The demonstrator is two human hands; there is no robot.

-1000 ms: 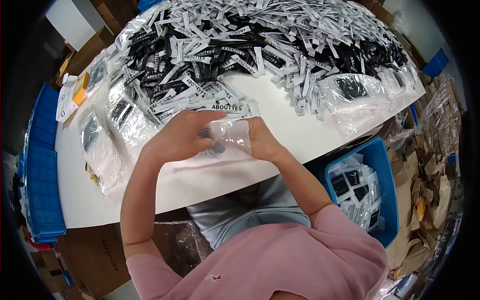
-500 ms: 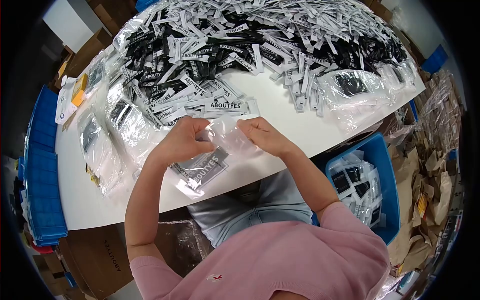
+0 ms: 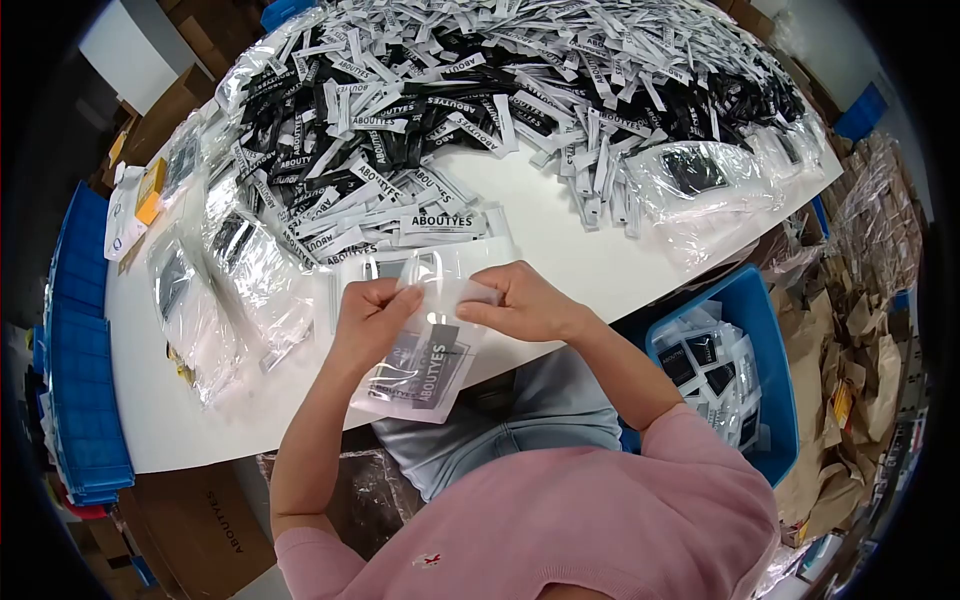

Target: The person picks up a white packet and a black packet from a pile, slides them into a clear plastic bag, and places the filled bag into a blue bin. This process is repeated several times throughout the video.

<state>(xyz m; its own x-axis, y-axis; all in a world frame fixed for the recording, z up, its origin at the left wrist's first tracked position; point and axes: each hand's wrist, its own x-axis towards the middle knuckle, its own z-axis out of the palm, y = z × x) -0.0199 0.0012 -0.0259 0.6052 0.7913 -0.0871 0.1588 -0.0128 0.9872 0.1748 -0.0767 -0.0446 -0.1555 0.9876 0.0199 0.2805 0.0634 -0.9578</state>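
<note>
A clear plastic bag (image 3: 415, 375) with dark and grey printed packets inside hangs over the table's front edge. My left hand (image 3: 375, 315) pinches its upper left part between thumb and fingers. On the other side, my right hand (image 3: 525, 303) grips the bag's upper right part, thumb pressed to fingers. Just beyond both hands lies a white packet with a black ABOUTYES label (image 3: 441, 224). A large heap of black and white sachets (image 3: 500, 85) spreads behind it.
Clear bags lie at the table's left (image 3: 185, 300) and right (image 3: 700, 180). A blue bin (image 3: 780, 390) holding filled bags stands at the right below the white table (image 3: 230, 430). Blue trays (image 3: 85, 370) line the left side; brown paper (image 3: 815, 400) is far right.
Both hands have moved lower and closer to the table's front edge. The bag has turned more upright, with its printed end now past the edge.
</note>
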